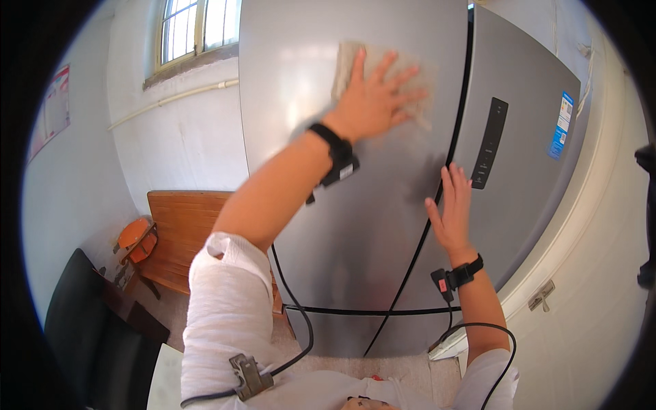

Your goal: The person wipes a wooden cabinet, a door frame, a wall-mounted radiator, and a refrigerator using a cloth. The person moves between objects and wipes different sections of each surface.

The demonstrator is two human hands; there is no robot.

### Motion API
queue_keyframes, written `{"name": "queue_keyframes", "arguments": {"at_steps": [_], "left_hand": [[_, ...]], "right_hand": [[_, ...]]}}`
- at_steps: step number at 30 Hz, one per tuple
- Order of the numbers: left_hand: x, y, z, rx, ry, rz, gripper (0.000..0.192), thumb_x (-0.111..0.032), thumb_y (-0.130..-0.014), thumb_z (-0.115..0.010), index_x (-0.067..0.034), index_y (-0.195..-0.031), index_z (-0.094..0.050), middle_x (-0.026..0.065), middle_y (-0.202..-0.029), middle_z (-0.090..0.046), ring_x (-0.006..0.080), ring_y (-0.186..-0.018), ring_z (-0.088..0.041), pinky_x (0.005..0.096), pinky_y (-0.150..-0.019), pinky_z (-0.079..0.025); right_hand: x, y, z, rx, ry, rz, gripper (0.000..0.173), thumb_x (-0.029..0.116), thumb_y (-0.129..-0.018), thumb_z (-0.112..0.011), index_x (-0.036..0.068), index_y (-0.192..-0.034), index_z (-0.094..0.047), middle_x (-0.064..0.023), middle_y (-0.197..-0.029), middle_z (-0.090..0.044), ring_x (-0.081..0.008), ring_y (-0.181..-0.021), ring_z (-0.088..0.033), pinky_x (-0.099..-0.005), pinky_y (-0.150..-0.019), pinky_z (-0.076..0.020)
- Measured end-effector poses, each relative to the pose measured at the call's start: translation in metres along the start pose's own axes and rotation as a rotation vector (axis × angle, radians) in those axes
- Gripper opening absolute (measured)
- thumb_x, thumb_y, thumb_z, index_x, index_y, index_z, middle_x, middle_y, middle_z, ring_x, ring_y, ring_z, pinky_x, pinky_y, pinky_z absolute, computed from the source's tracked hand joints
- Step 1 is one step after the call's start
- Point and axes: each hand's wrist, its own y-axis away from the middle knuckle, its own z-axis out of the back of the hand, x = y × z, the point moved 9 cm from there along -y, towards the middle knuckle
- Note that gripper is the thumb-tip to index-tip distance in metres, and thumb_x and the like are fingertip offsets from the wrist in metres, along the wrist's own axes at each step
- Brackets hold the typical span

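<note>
My left hand (382,100) lies flat with spread fingers on a beige cloth (346,66), holding it against the left door (328,220) of a silver refrigerator. The cloth's left side looks folded, and the hand covers much of its middle. Lower and to the right, my right hand (453,212) is raised with its thumb apart from the fingers. It holds nothing and is beside the dark gap between the doors; whether it touches the surface I cannot tell. The right door (528,143) carries a black control panel (490,143) and a blue-and-white label (562,125).
A wooden bench (184,230) stands left of the refrigerator, with an orange stool (136,236) beside it. A black chair (97,328) is at lower left. Black cables (307,328) run from my wrist straps. A white door (579,328) with a latch lies on the right.
</note>
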Motion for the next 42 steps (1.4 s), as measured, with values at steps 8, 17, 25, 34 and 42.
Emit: {"name": "queue_keyframes", "arguments": {"at_steps": [8, 17, 25, 34, 42], "left_hand": [[0.224, -0.009, 0.048, 0.145, -0.219, 0.556, 0.057, -0.052, -0.106, -0.039, -0.035, -0.160, -0.036, 0.0105, -0.171, -0.018, 0.0448, -0.155, -0.014, 0.0732, -0.118, -0.005], [0.047, 0.108, 0.026, 0.263, -0.091, 0.154, 0.087, -0.024, -0.078, -0.080, -0.039, -0.155, -0.043, 0.0022, -0.169, -0.026, 0.0403, -0.155, -0.018, 0.0745, -0.117, -0.014], [-0.071, 0.045, -0.005, 0.242, 0.139, -0.180, 0.071, -0.030, -0.079, -0.076, -0.039, -0.146, -0.054, -0.0032, -0.164, -0.035, 0.0328, -0.154, -0.023, 0.0724, -0.119, -0.015], [0.001, -0.057, -0.004, -0.043, -0.091, 0.075, 0.050, -0.040, -0.101, -0.055, -0.028, -0.149, -0.053, 0.0100, -0.165, -0.034, 0.0427, -0.154, -0.022, 0.0770, -0.116, -0.011], [-0.136, 0.174, -0.020, 0.380, 0.169, -0.064, 0.074, -0.030, -0.077, -0.075, -0.038, -0.147, -0.053, -0.0052, -0.164, -0.035, 0.0306, -0.152, -0.028, 0.0701, -0.115, -0.025]], "right_hand": [[-0.035, -0.049, -0.020, -0.049, 0.250, 0.030, 0.072, 0.040, -0.102, -0.056, 0.003, -0.159, -0.033, -0.0193, -0.168, -0.023, -0.0398, -0.155, -0.019, -0.0572, -0.124, -0.0133], [-0.046, -0.041, -0.033, -0.134, 0.292, 0.063, 0.075, 0.047, -0.103, -0.049, 0.001, -0.159, -0.030, -0.0205, -0.168, -0.022, -0.0397, -0.156, -0.017, -0.0568, -0.125, -0.0096], [-0.045, -0.043, -0.030, -0.192, 0.320, 0.085, 0.077, 0.047, -0.098, -0.054, 0.000, -0.157, -0.036, -0.0190, -0.165, -0.030, -0.0382, -0.153, -0.026, -0.0570, -0.123, -0.0170], [-0.048, -0.040, -0.034, -0.241, 0.307, 0.128, 0.077, 0.048, -0.098, -0.056, 0.002, -0.157, -0.036, -0.0179, -0.165, -0.033, -0.0387, -0.152, -0.028, -0.0582, -0.122, -0.0184], [-0.045, -0.041, -0.032, -0.250, 0.324, 0.146, 0.078, 0.050, -0.099, -0.053, 0.004, -0.159, -0.032, -0.0170, -0.165, -0.031, -0.0379, -0.153, -0.027, -0.0570, -0.123, -0.0165]]}}
